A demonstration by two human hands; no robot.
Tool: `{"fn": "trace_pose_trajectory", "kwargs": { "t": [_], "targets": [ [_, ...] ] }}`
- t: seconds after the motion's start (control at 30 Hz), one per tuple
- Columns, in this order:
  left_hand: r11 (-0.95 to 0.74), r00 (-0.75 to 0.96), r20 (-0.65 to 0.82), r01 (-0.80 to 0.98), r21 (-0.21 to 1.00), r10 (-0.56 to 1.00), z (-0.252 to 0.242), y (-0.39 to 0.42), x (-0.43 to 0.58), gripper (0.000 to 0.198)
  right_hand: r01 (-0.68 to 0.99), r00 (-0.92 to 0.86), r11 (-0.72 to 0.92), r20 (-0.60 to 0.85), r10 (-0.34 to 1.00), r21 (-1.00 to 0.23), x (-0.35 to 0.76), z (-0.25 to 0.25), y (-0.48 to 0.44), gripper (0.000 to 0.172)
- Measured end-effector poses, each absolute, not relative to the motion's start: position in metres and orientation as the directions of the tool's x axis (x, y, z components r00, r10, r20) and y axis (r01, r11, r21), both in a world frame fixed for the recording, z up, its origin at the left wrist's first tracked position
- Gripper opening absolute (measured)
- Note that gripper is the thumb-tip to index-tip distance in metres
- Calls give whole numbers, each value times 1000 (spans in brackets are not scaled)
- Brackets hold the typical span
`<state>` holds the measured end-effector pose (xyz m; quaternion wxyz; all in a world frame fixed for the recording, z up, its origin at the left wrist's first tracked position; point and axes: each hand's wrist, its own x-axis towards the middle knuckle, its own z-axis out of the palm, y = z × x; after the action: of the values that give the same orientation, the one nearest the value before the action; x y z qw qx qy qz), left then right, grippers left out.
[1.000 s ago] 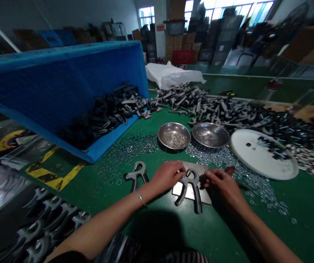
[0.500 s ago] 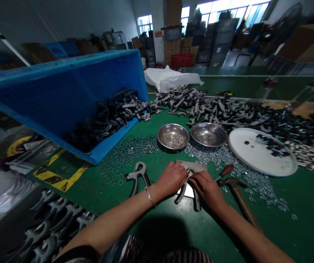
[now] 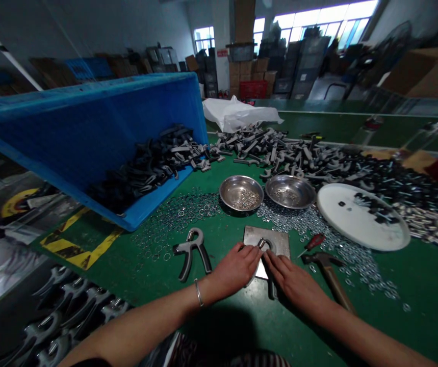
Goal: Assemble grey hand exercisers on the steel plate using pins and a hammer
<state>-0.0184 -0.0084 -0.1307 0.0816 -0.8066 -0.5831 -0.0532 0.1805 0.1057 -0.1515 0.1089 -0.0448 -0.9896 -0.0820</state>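
A grey and black hand-grip exerciser (image 3: 269, 244) with a metal spring at its top lies over a square metal plate (image 3: 251, 234). My left hand (image 3: 237, 266) is closed around its left handle, covering most of it. From the other side my right hand (image 3: 287, 275) presses its fingers on the right handle, whose lower end sticks out below. The fingertips of both hands nearly meet just under the spring. To the left, a second hand-grip exerciser (image 3: 195, 251) lies on the green table with its handles spread.
A hammer (image 3: 333, 280) and a red screwdriver (image 3: 315, 241) lie right of the plate. Behind are two steel bowls (image 3: 231, 189) of small parts, a white tray (image 3: 339, 216), loose rings (image 3: 199, 209) and piled handles (image 3: 276, 145). A tipped blue crate (image 3: 88, 112) stands left.
Both hands have slid down from the spring end onto the handles of the exerciser, uncovering more of its top and the plate. The view has shifted slightly.
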Motion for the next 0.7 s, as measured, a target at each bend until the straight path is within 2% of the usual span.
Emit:
{"fn": "trace_pose_trajectory", "kwargs": {
  "t": [0.2, 0.4, 0.57, 0.7],
  "targets": [
    [-236, 240, 177, 971, -43, 955, -134, -9, -13, 36, 141, -973, 977, 204, 107, 161, 177, -149, 103, 52],
    [-142, 136, 167, 990, 21, 977, -131, -6, -11, 34, 125, -971, 990, 215, 108, 70, 175, -148, 113, 49],
    [-134, 128, 151, 990, 34, 980, -123, 1, -10, 27, 85, -976, 994, 208, 68, 74, 175, -147, 113, 51],
    [-189, 186, 136, 982, 9, 973, -121, 5, -11, 20, 89, -968, 995, 239, 76, 46, 178, -143, 111, 52]
  ]
}}
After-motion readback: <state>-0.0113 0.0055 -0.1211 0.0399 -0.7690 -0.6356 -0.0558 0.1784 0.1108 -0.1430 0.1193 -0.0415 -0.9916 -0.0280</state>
